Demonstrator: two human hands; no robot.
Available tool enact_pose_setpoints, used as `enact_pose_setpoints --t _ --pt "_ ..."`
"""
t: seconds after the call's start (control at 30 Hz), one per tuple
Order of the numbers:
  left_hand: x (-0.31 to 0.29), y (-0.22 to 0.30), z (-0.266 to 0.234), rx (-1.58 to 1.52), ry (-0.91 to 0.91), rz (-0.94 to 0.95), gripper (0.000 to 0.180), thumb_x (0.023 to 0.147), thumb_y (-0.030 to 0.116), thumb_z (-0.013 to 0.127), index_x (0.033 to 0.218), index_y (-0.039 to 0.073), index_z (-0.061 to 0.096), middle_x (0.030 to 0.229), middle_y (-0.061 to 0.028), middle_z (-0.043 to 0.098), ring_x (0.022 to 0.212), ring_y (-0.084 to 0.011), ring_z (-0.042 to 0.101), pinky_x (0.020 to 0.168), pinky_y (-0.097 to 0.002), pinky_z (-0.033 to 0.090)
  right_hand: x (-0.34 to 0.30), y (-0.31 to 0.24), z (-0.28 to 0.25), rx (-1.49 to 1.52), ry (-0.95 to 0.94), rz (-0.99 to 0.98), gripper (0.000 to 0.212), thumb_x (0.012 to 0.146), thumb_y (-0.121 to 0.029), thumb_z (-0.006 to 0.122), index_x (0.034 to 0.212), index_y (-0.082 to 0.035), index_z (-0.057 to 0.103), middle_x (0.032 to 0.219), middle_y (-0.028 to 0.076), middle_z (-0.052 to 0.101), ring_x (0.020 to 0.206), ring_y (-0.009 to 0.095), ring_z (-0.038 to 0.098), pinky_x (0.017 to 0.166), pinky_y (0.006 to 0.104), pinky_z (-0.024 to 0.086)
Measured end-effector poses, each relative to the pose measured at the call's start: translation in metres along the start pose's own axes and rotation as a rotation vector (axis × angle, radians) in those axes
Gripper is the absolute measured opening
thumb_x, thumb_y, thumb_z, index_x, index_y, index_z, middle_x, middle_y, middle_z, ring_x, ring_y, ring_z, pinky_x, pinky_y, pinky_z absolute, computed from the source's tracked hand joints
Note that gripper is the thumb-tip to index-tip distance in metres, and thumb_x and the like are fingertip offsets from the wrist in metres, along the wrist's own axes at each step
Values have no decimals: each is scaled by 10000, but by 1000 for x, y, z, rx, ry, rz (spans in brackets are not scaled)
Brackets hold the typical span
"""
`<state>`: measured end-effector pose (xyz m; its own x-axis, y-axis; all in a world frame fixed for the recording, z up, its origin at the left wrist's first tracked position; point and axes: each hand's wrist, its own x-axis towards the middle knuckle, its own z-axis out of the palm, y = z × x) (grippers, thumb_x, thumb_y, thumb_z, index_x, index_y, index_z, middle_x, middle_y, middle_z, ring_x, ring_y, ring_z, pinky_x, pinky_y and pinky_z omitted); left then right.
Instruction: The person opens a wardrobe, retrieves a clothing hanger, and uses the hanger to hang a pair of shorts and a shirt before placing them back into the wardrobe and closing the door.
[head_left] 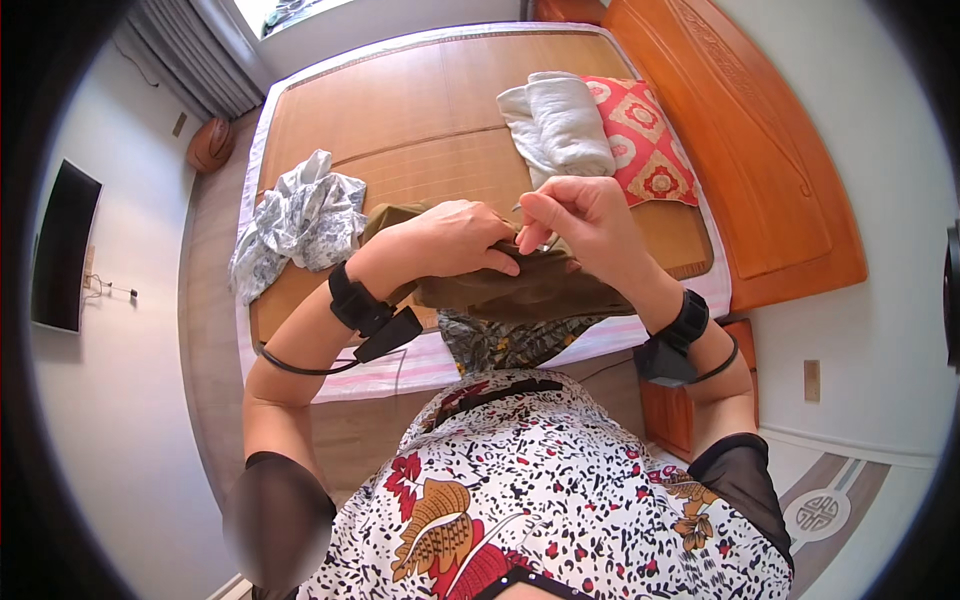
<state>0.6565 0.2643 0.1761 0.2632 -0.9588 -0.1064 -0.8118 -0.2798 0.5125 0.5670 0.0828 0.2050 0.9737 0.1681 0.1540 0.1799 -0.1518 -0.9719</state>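
Note:
An olive-brown garment [520, 285] is held up in front of me over the near side of the bed. My left hand [465, 238] grips its upper edge, with the thumb lying over the cloth. Just right of it, my right hand [585, 220] is closed in a pinch above the same edge. A thin, shiny bit [517, 207] shows by its fingertips, too small to name. Below the garment appears dark patterned cloth [505, 342]. Black bands with small boxes sit on both my wrists.
The bed [400, 95] carries a woven mat. Rumpled grey-white floral cloth [305, 210] lies at its left, a folded white towel [565, 125] and red patterned pillow [648, 135] at its right. A wooden headboard [750, 140] stands right; a wall screen [65, 245] hangs left.

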Motion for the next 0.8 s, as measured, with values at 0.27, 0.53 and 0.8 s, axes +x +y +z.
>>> enact_pose_setpoints --t 0.27,0.53,0.8 --pt "-18 -11 -14 -33 17 -208 427 882 407 595 977 -8 625 825 -219 627 792 -386 600 721 -432 458 -1 44 -55 -43 36 -19 463 982 -352 476 864 65 638 768 100 664 666 123 633 610 268 510" --pt "-49 -22 -26 -121 97 -357 475 910 441 563 1013 -21 595 867 -211 621 833 -347 587 762 -403 442 -22 91 -89 -84 -25 735 850 828 -793 348 876 -12 679 690 94 658 623 182 648 547 246 479" --pt "-58 -36 -12 -233 58 -383 526 900 477 585 1016 -36 580 836 -170 605 798 -255 572 744 -370 435 9 116 -93 -37 33 441 331 899 -349 633 774 -47 689 680 -14 642 551 38 541 494 184 412"
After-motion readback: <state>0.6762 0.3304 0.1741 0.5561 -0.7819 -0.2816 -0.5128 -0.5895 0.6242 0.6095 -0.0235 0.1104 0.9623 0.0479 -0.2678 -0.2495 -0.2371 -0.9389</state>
